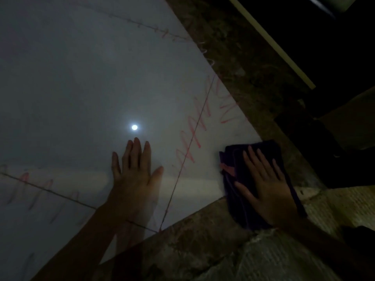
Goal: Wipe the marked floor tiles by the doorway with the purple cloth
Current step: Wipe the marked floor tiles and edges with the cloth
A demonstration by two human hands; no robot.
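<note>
- My left hand (135, 173) lies flat on the pale floor tiles (71, 88), fingers stretched out and holding nothing.
- My right hand (267, 185) presses palm-down on the folded purple cloth (261, 151), fingers spread over it rather than curled around it.
- The cloth sits at the tile's edge, partly over the brown stone strip (233, 57) along the doorway side.
- Red scribbles (194, 136) run along the grout line (182, 159) between my hands and up beside the strip; fainter ones cross the tiles at lower left.
- A bright spot of light (134, 127) reflects just beyond my left fingertips.
- The scene is dim, so the pink patch on the cloth's left edge may be a tag or picked-up marker.
</note>
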